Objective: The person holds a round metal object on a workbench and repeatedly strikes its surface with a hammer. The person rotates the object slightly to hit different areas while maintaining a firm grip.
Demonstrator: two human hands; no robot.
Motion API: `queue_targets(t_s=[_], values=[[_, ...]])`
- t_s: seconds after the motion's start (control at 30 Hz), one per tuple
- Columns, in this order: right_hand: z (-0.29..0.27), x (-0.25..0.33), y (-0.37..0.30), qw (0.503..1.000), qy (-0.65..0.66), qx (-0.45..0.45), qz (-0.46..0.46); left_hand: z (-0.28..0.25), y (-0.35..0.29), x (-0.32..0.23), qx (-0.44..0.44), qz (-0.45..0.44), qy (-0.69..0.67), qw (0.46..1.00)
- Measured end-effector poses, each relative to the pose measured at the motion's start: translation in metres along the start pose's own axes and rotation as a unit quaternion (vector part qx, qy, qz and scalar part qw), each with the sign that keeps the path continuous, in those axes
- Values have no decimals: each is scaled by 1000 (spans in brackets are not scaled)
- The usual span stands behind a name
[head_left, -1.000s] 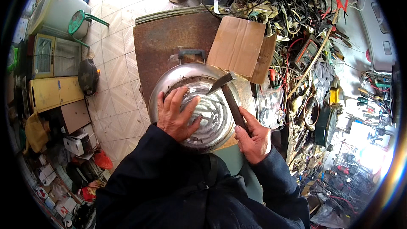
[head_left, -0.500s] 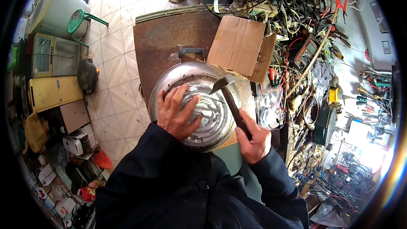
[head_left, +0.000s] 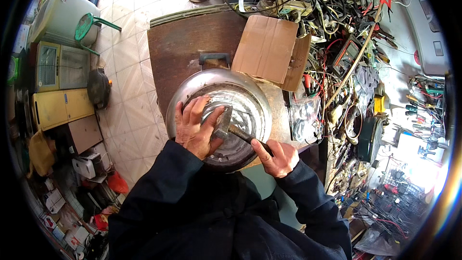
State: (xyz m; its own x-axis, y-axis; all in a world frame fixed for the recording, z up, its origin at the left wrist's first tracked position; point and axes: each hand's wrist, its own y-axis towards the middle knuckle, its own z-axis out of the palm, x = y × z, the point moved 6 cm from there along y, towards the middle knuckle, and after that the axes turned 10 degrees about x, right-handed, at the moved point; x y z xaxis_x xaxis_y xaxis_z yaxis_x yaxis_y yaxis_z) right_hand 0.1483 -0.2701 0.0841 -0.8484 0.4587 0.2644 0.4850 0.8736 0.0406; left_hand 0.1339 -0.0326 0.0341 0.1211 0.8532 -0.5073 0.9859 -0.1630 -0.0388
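Note:
A round, silvery metal pan (head_left: 257, 91) lies before me, with dark grime and concentric rings on its upward face. My left hand (head_left: 195, 127) rests on its left half, fingers spread. My right hand (head_left: 277, 158) is closed round the dark handle of a hammer (head_left: 244, 134). The hammer's head (head_left: 222, 124) is down at the pan's middle, between my left thumb and forefinger; whether it touches the metal I cannot tell. Part of the pan's surface is hidden under my left hand.
The pan is on a worn brown tabletop (head_left: 183, 43). A dark handle-like bar (head_left: 215, 58) stands at its far rim. Folded cardboard (head_left: 265, 48) lies beyond, to the right. Tangled cables and tools (head_left: 332, 24) crowd the right. A green stool (head_left: 84, 26) stands on the tiled floor at left.
The hammer has swung down and to the left, from above the pan's right side to its middle. My right hand has moved slightly left; my left hand stays on the pan.

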Motion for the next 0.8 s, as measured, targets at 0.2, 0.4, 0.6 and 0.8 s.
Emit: queue_targets(t_s=[0.2,0.4,0.6,0.8], values=[[-3,0,1,1000,-2,3,2,1,1,0,-7,4,-11,1000],[-3,2,-8,1000,18,-24,5,-1,1,-3,6,3,3,1000],[-3,3,-13,998,21,-51,15,-2,2,-4,5,-2,-5,1000],[-9,7,-14,995,41,-92,18,1,1,-3,-35,15,8,999]])
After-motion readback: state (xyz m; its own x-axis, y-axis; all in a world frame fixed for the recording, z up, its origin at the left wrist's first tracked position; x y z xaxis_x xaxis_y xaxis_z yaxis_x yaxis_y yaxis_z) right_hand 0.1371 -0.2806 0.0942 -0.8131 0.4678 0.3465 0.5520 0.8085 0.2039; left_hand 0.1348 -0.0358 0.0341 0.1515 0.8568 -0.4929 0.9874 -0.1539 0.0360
